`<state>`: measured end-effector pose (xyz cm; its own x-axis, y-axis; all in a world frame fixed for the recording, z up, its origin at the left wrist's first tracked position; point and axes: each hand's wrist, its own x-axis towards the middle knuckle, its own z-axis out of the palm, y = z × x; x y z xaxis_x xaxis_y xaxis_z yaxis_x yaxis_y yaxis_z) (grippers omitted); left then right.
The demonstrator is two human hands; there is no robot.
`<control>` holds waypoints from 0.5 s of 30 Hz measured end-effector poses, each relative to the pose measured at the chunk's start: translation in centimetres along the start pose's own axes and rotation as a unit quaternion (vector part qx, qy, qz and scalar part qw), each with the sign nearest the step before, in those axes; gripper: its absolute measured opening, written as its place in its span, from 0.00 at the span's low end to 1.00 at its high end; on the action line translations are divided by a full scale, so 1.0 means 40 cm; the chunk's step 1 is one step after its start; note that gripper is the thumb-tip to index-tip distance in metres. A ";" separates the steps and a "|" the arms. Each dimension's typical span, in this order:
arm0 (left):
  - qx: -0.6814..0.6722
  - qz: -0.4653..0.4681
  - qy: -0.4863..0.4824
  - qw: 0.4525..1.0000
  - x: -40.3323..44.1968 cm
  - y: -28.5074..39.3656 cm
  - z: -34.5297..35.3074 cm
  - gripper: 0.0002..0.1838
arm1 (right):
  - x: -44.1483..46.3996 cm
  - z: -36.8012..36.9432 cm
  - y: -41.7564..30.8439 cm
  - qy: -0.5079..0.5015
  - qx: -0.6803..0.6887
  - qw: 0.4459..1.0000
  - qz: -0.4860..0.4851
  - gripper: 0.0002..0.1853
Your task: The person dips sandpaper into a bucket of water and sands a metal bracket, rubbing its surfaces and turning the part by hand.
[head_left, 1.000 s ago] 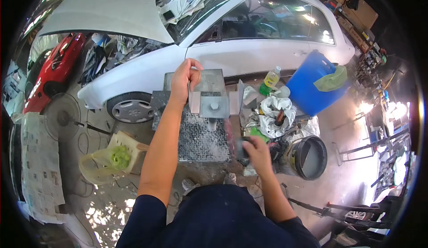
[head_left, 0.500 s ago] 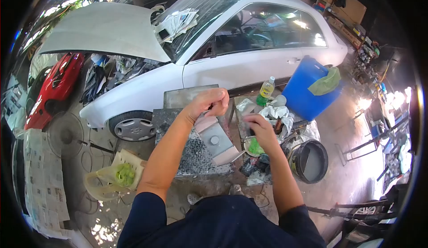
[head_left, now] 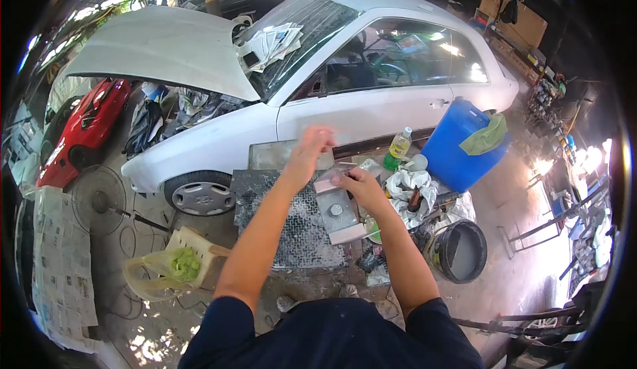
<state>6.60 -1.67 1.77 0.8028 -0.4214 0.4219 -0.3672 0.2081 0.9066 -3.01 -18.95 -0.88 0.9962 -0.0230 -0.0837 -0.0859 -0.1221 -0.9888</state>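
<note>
A grey panel (head_left: 342, 220) with pinkish end sections and a round knob (head_left: 336, 210) lies at the right side of a worn, dark textured work surface (head_left: 292, 233). My right hand (head_left: 359, 184) is at the panel's far pinkish end, thumb and fingers closed around something small and greyish that I cannot make out. Just to the left and above hovers my left hand (head_left: 310, 151), blurred by motion, its fingers stretched toward the right. It appears apart from the panel, with nothing visible in it.
A white car (head_left: 378, 114) with its hood raised stands beyond the stand. On the right are a green-yellow bottle (head_left: 399, 147), crumpled sheets (head_left: 406, 188), a blue container (head_left: 451, 147) and a black bucket (head_left: 434, 253) of greyish liquid. A stool (head_left: 211, 253) with a plastic bag is at left.
My right hand has moved left, from beside the panel onto its far end. My left hand has lifted off that end and its closed fingers have straightened. The view has shifted slightly.
</note>
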 end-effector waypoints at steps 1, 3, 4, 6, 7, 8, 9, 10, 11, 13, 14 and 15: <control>-0.012 0.036 0.074 0.997 -0.055 -0.009 -0.014 0.20 | 0.008 0.003 0.015 0.021 0.012 1.000 -0.009 0.15; 0.022 0.092 0.212 0.973 -0.213 -0.036 0.002 0.26 | 0.027 0.004 0.041 0.064 0.032 0.997 -0.023 0.15; 0.074 0.158 0.216 0.961 -0.288 -0.045 0.029 0.33 | 0.037 0.008 0.053 0.085 0.039 0.995 -0.026 0.15; 0.189 0.218 0.209 0.934 -0.340 -0.033 0.087 0.47 | 0.047 0.024 0.057 0.136 0.050 0.989 -0.031 0.16; 0.251 0.211 0.199 0.923 -0.351 0.005 0.119 0.52 | 0.052 0.040 0.056 0.167 0.054 0.984 -0.033 0.17; 0.313 0.203 0.189 0.908 -0.359 0.026 0.143 0.58 | 0.052 0.053 0.056 0.196 0.056 0.978 -0.034 0.18; 0.317 0.190 0.211 0.905 -0.352 0.017 0.155 0.59 | 0.052 0.061 0.061 0.212 0.040 0.975 -0.046 0.17; 0.320 0.179 0.233 0.900 -0.332 0.001 0.162 0.60 | 0.056 0.066 0.065 0.227 0.022 0.972 -0.059 0.17; 0.324 0.169 0.257 0.895 -0.313 -0.011 0.162 0.62 | 0.062 0.068 0.065 0.242 0.005 0.967 -0.075 0.16; 0.290 0.124 0.231 0.920 -0.294 -0.012 0.154 0.60 | 0.052 0.054 0.042 0.223 0.056 0.971 -0.064 0.15; 0.274 0.100 0.216 0.932 -0.288 -0.012 0.148 0.59 | 0.044 0.045 0.038 0.213 0.083 0.972 -0.055 0.15; 0.292 0.151 0.224 0.918 -0.274 -0.013 0.141 0.54 | 0.037 0.036 0.043 0.197 0.084 0.975 -0.061 0.15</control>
<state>-4.67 -2.11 -3.25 0.6881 0.0096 0.7256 -0.6884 -0.3077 0.6568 -1.67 -17.76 -2.88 0.9138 -0.4023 0.0562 0.0684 0.0159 -0.9975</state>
